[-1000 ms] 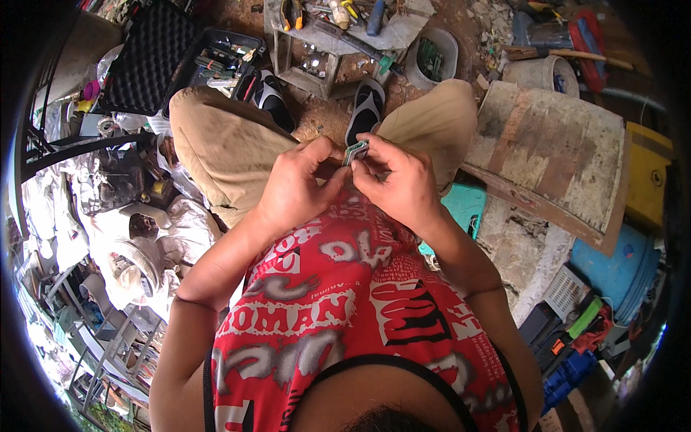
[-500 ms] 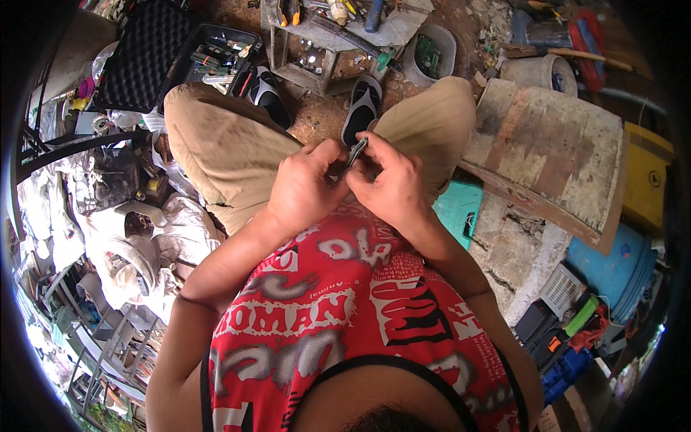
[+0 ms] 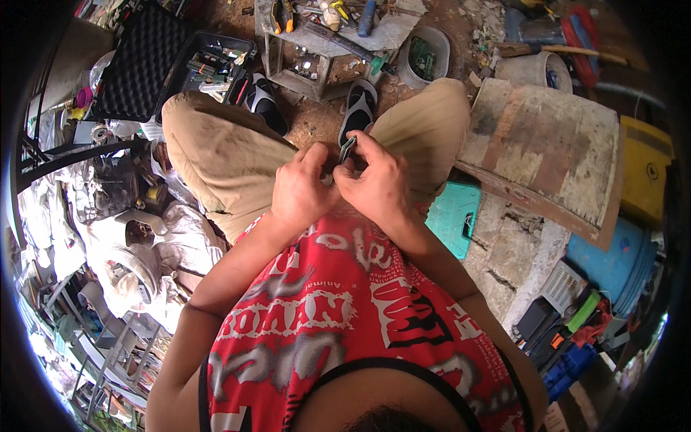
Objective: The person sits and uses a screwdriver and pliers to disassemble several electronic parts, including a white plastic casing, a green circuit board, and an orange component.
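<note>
Brown ground [image 3: 309, 126] littered with small scraps lies under a cluttered work corner. Near the middle of the view, the right hand [image 3: 378, 176] pinches a small flat piece [image 3: 347, 149], its thumb and forefinger closed on it with no gap to spare. The piece is dark with a pale edge, stands tilted, and sits just above the lap; its finer details are too small to tell. Just beside it, the left hand [image 3: 302, 183] has its fingers curled in and bunched together; whether they touch the piece or grip anything, I cannot tell.

Beneath the hands are a red printed shirt [image 3: 309, 288] and tan trousers [image 3: 223, 147], knees spread wide. Dark shoes [image 3: 358, 104] with pale trim rest on the ground between the knees. Past them stands a low table [image 3: 403, 29] bearing orange-handled pliers [image 3: 283, 16], a blue-handled tool [image 3: 367, 18] and a long dark bar [image 3: 345, 45]. Right of the table, a grey bucket [image 3: 443, 57] holds green boards. To its left lies an open black case with a foam lid [image 3: 147, 61]. Farther right are a turquoise case [image 3: 455, 216], a worn wooden panel [image 3: 547, 129] and a blue drum [image 3: 612, 263].
</note>
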`<state>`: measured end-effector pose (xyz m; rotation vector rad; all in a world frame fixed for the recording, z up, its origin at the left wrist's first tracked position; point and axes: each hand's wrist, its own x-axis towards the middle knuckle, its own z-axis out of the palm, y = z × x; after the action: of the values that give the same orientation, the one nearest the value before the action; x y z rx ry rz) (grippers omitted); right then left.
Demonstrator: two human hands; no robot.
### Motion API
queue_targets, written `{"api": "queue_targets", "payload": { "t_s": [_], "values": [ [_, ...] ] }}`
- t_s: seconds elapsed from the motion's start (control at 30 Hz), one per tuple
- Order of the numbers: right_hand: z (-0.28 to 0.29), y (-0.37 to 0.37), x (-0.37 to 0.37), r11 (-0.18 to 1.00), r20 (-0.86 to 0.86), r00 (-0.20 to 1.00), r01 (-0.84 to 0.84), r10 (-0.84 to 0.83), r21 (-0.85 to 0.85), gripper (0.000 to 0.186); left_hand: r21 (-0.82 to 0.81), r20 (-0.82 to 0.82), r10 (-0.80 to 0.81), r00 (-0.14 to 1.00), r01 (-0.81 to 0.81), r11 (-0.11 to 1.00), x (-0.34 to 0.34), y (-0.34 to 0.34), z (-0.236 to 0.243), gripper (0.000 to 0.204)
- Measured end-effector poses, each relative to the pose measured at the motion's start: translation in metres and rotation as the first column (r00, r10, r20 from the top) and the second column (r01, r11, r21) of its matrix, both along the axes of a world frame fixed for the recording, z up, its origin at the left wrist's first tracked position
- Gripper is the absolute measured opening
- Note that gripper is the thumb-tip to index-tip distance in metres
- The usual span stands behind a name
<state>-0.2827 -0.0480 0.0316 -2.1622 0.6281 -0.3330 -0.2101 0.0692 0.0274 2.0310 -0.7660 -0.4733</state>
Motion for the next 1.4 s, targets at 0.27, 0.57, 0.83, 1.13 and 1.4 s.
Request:
{"api": "queue_targets", "payload": {
  "t_s": [0.27,0.57,0.83,1.13,1.4],
  "values": [
    [-0.003,-0.002,0.001,1.000,-0.053,0.998,-0.017,0.017,-0.008,0.024,-0.064,0.026,-0.013,1.000,0.014,0.998,0.001,0.000,-0.016,0.020],
    [0.000,0.003,-0.005,0.996,-0.039,0.999,-0.036,0.033,-0.081,0.038,-0.089,0.030,-0.060,0.998,0.062,0.994,0.001,0.006,-0.012,0.017],
    [0.002,0.001,-0.004,0.999,-0.108,0.994,-0.028,0.024,-0.034,0.026,0.007,0.147,-0.114,0.983,0.115,0.993,-0.001,0.003,-0.009,0.021],
    [-0.004,-0.007,0.000,1.000,-0.132,0.991,-0.025,0.022,-0.019,0.037,0.062,0.123,-0.186,0.975,0.180,0.982,0.005,-0.003,-0.005,0.026],
    [-0.018,-0.028,-0.017,0.964,0.145,0.971,-0.212,0.189,0.162,0.041,-0.184,-0.232,-0.408,0.883,0.372,0.910,0.050,0.007,-0.013,0.023]
  ]
}}
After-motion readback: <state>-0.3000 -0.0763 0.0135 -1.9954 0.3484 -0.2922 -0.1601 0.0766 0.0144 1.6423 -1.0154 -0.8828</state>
